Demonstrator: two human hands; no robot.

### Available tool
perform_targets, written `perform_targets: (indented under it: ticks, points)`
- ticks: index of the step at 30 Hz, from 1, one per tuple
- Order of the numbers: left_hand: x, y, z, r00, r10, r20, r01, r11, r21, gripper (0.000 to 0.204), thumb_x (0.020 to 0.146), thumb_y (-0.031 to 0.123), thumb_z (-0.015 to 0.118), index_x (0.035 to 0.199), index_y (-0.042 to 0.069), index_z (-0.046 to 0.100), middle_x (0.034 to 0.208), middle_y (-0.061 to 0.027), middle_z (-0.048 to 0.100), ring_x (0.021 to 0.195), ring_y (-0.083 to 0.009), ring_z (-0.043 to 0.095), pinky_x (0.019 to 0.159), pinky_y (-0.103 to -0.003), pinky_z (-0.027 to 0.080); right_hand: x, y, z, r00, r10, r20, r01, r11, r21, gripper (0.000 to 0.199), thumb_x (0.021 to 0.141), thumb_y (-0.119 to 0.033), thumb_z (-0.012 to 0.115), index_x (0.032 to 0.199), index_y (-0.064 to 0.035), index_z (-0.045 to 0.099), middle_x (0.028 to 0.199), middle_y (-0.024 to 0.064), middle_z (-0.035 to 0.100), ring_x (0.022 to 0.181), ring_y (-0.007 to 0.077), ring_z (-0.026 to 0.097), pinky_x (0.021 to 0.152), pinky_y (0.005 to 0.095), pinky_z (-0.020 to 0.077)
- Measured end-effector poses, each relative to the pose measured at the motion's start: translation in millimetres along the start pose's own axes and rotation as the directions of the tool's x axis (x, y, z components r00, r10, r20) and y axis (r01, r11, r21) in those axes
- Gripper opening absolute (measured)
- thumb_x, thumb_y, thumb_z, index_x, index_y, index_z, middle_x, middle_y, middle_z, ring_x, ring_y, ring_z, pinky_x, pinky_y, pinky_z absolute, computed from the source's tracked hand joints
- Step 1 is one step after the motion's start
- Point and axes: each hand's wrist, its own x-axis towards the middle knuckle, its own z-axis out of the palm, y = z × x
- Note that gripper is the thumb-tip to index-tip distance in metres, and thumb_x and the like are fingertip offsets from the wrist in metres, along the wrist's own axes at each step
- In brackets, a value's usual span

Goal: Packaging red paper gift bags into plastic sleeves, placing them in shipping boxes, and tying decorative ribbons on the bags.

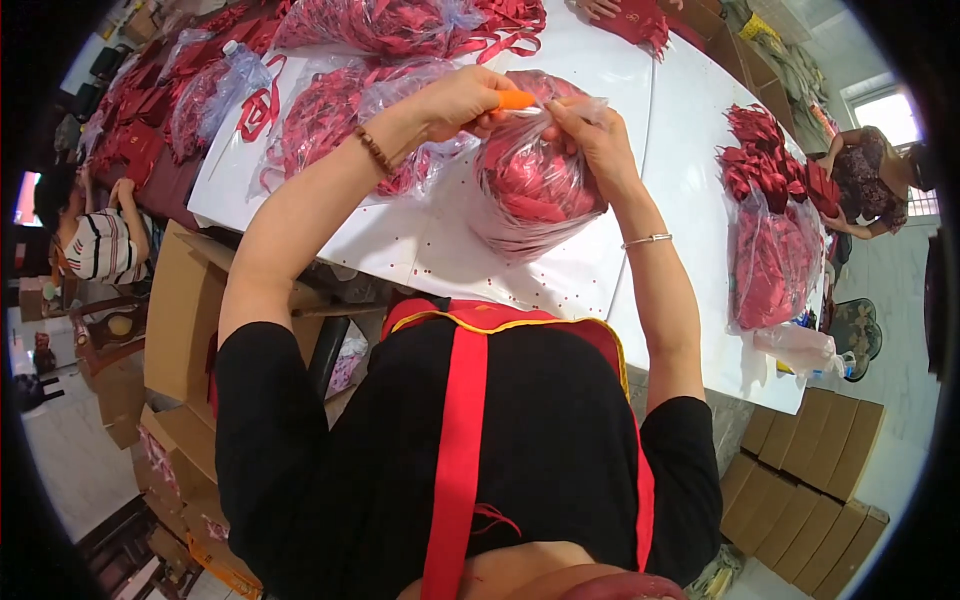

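In front of me on the white table stands a clear plastic bag point(540, 190) stuffed with red ribbon-like pieces. My left hand point(462, 103) is closed around a small tool with an orange handle point(515, 99), held at the bag's top; its exact kind does not show. My right hand point(595, 140) pinches the gathered plastic at the bag's mouth, thumb and fingers pressed together. Just left of this bag lies another clear bag of red pieces point(330, 120), partly behind my left forearm.
More red-filled bags point(370, 25) lie at the far side. A tall filled bag point(770, 265) stands on the white table point(690, 220) at right, beside a person point(870, 180). Another person point(100, 240) is at far left. Cardboard boxes point(810, 480) are stacked lower right; an open carton point(185, 320) stands left.
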Motion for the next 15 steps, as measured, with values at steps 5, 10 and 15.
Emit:
perform_targets:
  ticks: [5, 10, 15]
  points:
    - [-19.7, 14.1, 34.1, 0.967, 0.251, -0.037, -0.229, 0.926, 0.299, 0.021, 0.083, 0.02, 0.052, 0.081, 0.001, 0.061, 0.056, -0.0042, 0.053, 0.047, -0.0136, 0.047, 0.045, -0.025, 0.035, 5.1, -3.7, -9.0, 0.995, 0.069, 0.065, -0.07, 0.997, 0.024, 0.019, 0.081, -0.015, 0.06, 0.091, 0.0013, 0.06, 0.073, 0.0051, 0.061, 0.062, 0.0086, 0.052, 0.057, 0.0204, 0.0412]
    - [-18.6, 3.9, 50.3, 0.882, 0.469, 0.043, -0.328, 0.547, 0.77, 0.023, 0.078, 0.026, 0.055, 0.09, 0.008, 0.063, 0.065, -0.0148, 0.059, 0.064, -0.0303, 0.059, 0.059, -0.038, 0.044, 3.4, -2.6, -14.6, 0.993, 0.048, 0.105, -0.063, 0.988, 0.141, 0.017, 0.076, -0.006, 0.062, 0.091, 0.0005, 0.059, 0.079, 0.0053, 0.061, 0.063, 0.0096, 0.052, 0.058, 0.0218, 0.0418]
    - [0.0, -6.4, 16.5, 0.862, 0.486, 0.142, -0.434, 0.566, 0.701, 0.052, 0.073, 0.028, 0.057, 0.121, 0.011, 0.048, 0.134, -0.014, 0.034, 0.124, -0.027, 0.028, 0.098, -0.036, 0.026, 8.7, 2.3, -19.3, 0.98, 0.049, 0.191, -0.061, 0.996, 0.058, 0.01, 0.073, -0.003, 0.065, 0.079, -0.0028, 0.056, 0.079, 0.0056, 0.062, 0.068, 0.01, 0.056, 0.064, 0.0216, 0.0439]
